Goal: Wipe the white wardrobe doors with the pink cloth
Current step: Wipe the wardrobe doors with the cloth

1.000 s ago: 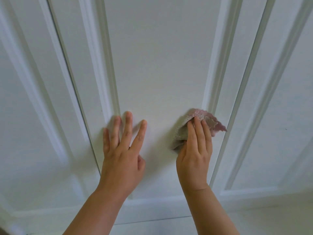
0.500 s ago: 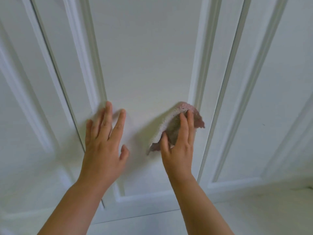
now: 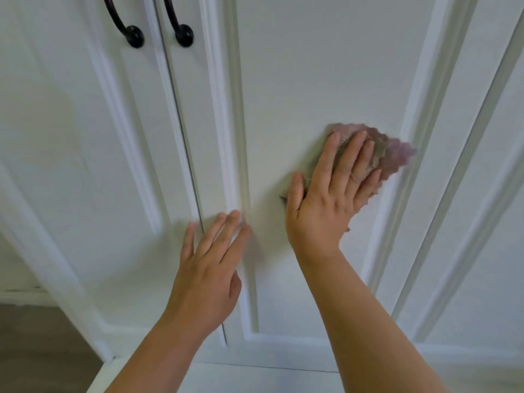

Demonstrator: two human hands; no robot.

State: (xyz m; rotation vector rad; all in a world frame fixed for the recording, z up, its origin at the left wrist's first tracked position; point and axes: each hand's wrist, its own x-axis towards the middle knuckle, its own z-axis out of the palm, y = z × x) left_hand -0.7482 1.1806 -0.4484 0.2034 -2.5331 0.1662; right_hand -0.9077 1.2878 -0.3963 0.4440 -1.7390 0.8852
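While right hand (image 3: 326,205) presses pink cloth (image 3: 388,154) flat-fingered, left hand (image 3: 209,273) rests flat on door (image 3: 312,66).

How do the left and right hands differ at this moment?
The right hand presses the pink cloth flat on the door panel; the left hand is bare. The right hand sits higher than the left, which spans the door gap. Both have straight fingers.

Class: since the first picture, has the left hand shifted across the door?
Yes. The left hand moved left: its fingers now straddle the door gap, formerly left of them.
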